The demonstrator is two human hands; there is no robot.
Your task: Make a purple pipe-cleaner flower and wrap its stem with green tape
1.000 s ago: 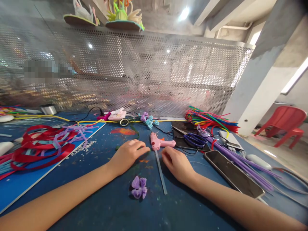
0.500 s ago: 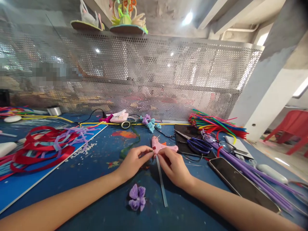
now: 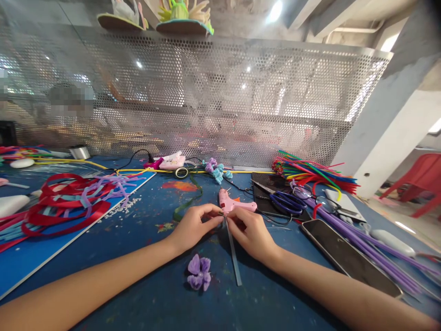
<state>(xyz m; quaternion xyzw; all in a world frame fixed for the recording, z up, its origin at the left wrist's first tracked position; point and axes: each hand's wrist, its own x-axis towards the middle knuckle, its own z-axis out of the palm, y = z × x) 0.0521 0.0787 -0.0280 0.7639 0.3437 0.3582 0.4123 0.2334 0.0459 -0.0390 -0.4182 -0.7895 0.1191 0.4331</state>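
Observation:
My left hand [image 3: 198, 227] and my right hand [image 3: 253, 232] meet fingertip to fingertip above the table. Between the right thumb and fingers is the upper end of a narrow pale grey-blue ribbon [image 3: 234, 257], which hangs down toward me. The left fingers are pinched at that same end, where a small dark, thin piece shows; its kind is too small to tell. Just beyond the fingertips lies a pink hot glue gun [image 3: 232, 202]. A purple fuzzy flower [image 3: 199, 273] with a small pale centre rests nearer me, below the left hand.
At right lie a phone [image 3: 347, 257], blue-handled scissors [image 3: 284, 202], purple pipe cleaners [image 3: 365, 243] and a multicoloured pipe-cleaner bundle [image 3: 317, 172]. Red ribbon [image 3: 69, 220] covers part of a blue board [image 3: 44, 266] at left. A perforated metal screen [image 3: 206, 101] stands behind.
The view has tilted slightly down, so the screen and shelf pieces sit higher. Both hands stay together at the ribbon's end, with only small finger shifts. The flower lies as before.

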